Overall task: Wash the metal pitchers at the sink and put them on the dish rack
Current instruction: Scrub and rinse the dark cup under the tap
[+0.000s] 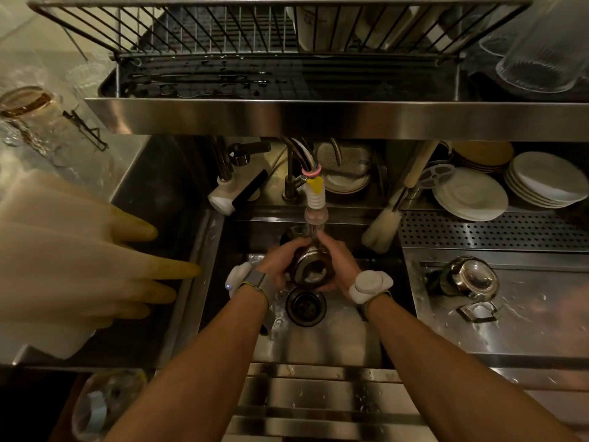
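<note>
Your forearms run up from the bottom edge to mid-frame, where your left hand and right hand both clasp a metal pitcher under the faucet, over the sink drain. You seem partway through washing this one (rinsing, probably), while a second pitcher lies on its side on the wet counter at right-centre. I can make out no metal pitcher in the dish rack along the top, so both placings look not yet done.
</note>
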`<state>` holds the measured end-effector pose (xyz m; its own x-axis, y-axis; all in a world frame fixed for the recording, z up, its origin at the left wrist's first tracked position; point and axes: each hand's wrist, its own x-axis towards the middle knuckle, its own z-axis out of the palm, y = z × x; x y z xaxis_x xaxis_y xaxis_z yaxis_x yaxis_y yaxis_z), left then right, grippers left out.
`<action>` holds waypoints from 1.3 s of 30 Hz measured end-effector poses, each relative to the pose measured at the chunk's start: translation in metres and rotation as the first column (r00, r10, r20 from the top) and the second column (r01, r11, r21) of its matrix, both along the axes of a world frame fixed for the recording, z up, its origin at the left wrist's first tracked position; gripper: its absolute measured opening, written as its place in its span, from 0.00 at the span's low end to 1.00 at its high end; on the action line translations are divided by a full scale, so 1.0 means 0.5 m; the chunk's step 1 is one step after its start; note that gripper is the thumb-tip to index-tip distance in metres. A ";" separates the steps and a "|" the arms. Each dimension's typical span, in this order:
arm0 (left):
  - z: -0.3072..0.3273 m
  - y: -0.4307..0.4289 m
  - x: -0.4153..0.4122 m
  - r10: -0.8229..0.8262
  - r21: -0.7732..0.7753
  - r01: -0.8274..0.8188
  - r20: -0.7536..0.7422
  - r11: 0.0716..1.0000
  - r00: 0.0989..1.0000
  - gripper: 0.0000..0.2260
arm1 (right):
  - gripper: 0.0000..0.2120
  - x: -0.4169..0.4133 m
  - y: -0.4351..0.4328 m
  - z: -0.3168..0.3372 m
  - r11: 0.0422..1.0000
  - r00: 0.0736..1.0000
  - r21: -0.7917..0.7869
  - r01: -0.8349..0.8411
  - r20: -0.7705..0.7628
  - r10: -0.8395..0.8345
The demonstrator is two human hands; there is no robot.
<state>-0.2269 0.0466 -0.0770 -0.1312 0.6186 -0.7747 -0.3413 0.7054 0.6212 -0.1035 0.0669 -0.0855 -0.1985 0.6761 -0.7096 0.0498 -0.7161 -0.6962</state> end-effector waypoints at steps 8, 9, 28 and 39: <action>-0.013 0.009 0.009 0.055 0.232 -0.040 -0.061 0.972 0.997 0.15 | 0.33 0.001 0.009 -0.010 0.998 1.000 0.055 -0.024 0.017 0.023; -0.015 0.012 0.005 0.062 0.240 -0.030 -0.126 0.970 0.990 0.20 | 0.33 0.000 0.008 -0.011 0.997 0.999 0.061 -0.037 0.022 0.036; -0.010 0.020 0.021 -0.040 0.147 0.072 -0.213 0.986 0.976 0.31 | 0.41 -0.005 0.021 -0.039 0.979 0.971 0.185 -0.083 0.234 0.038; -0.046 0.009 -0.065 0.053 0.062 -0.028 -0.457 0.998 0.888 0.34 | 0.32 -0.035 0.012 -0.038 0.993 0.978 0.100 -0.054 0.205 0.032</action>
